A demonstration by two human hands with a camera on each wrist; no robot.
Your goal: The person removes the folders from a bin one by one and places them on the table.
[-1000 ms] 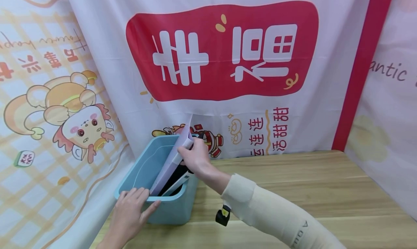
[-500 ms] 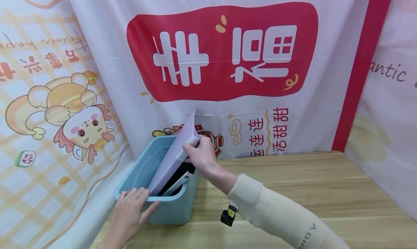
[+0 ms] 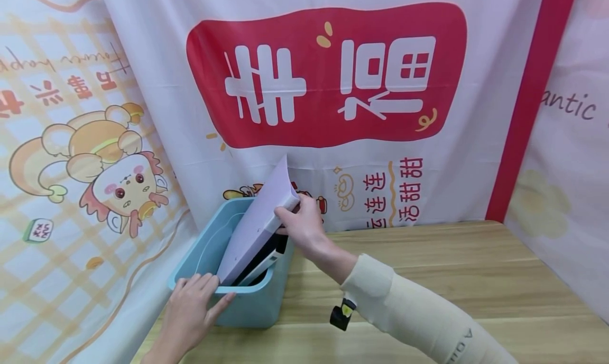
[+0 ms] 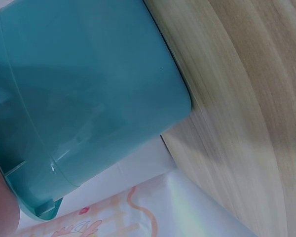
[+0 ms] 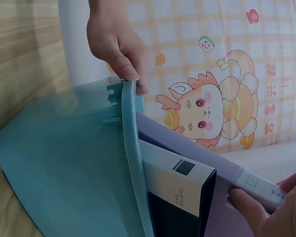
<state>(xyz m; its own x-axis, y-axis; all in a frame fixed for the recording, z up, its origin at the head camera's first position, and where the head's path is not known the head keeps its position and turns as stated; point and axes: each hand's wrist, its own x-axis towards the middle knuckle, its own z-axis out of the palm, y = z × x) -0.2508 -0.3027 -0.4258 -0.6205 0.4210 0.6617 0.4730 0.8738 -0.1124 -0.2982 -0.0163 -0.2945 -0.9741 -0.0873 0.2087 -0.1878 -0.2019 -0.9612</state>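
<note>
Our left hand [image 3: 190, 304] grips at the near left, its thumb [image 3: 221, 306] spread toward the right. Our right arm [image 3: 414, 311] slants in from the near right, and our right hand [image 3: 306, 224], farther off, pinches firmly.

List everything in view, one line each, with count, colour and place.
Bin: 1, light blue, on the table's left part
Purple folder: 1, pale purple with whitish label, leaning inside the bin, top above the rim
Clip file: 1, black and white, in the bin beside the purple folder
Table: 1, wood-coloured, under the bin
Printed cloths: white or pale with red or orange prints, behind and on both sides; exact count unclear
Black device: 1, black with yellow mark, at the right wrist
Sleeve: 1, cream, on the right forearm
Left grip: 1, bare hand, holding the bin's near rim
Right grip: 1, bare hand, holding the purple folder's upper end
</note>
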